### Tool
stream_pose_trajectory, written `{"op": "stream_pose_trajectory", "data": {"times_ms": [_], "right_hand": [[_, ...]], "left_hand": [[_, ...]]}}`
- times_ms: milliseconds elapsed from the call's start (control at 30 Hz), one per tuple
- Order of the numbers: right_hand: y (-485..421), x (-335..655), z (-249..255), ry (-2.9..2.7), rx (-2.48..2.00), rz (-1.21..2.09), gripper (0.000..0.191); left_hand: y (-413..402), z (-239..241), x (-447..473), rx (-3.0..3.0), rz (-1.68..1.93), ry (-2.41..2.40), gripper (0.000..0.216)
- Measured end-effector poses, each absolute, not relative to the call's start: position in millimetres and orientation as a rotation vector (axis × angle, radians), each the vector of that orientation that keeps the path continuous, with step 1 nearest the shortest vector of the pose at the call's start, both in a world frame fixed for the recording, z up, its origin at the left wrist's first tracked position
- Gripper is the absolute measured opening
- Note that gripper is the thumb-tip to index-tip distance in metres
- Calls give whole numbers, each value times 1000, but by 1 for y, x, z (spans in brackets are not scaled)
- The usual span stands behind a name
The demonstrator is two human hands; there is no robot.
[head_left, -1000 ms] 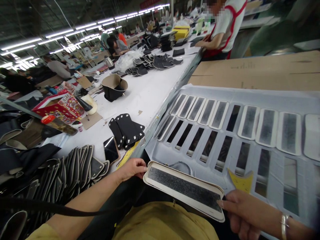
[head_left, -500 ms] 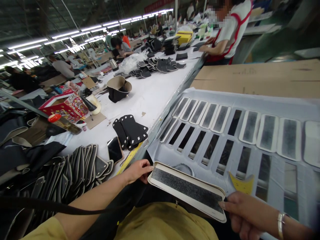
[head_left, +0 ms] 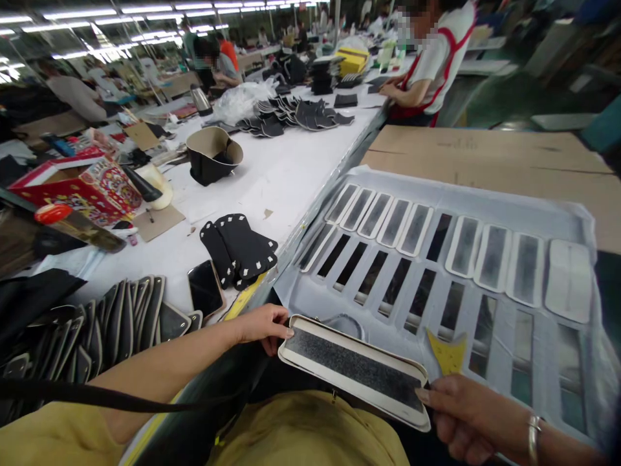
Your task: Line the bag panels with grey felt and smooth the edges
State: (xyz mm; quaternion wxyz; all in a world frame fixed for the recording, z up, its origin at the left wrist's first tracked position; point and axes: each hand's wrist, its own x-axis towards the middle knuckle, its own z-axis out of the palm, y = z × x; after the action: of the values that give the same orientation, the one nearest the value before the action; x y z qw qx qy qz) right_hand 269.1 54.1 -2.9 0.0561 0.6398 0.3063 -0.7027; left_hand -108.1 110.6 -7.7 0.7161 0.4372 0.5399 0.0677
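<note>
I hold a long cream strip with a dark grey rough centre [head_left: 353, 369] level over my lap. My left hand [head_left: 262, 323] pinches its left end. My right hand [head_left: 460, 417], with a bracelet at the wrist, grips its right end, thumb on top. Just beyond lies a pale slotted template sheet [head_left: 436, 200], and several similar strips [head_left: 478, 255] sit in its upper row of slots. A yellow scraper-like piece [head_left: 447, 351] rests on the sheet near my right hand.
Left of the sheet runs a white worktable [head_left: 286, 175] with black cut pieces [head_left: 240, 249], a phone [head_left: 206, 288], a row of dark cut pieces [head_left: 116, 323], a red box [head_left: 77, 184] and a black bag shell [head_left: 213, 155]. Brown cardboard [head_left: 480, 155] lies behind. A person in white and red [head_left: 431, 58] works farther along.
The view has shifted slightly right and down. Both hands keep the same hold on the strip, which stays over my lap.
</note>
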Motion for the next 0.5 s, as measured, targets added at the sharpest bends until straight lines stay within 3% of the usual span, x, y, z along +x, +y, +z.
{"op": "stream_pose_trajectory", "data": {"times_ms": [300, 500], "right_hand": [[56, 264, 0, 1003, 2053, -2057, 31], [33, 269, -5, 1238, 2194, -1937, 36]], "left_hand": [[100, -35, -106, 922, 360, 1097, 42], [96, -38, -116, 1238, 234, 1168, 40]]}}
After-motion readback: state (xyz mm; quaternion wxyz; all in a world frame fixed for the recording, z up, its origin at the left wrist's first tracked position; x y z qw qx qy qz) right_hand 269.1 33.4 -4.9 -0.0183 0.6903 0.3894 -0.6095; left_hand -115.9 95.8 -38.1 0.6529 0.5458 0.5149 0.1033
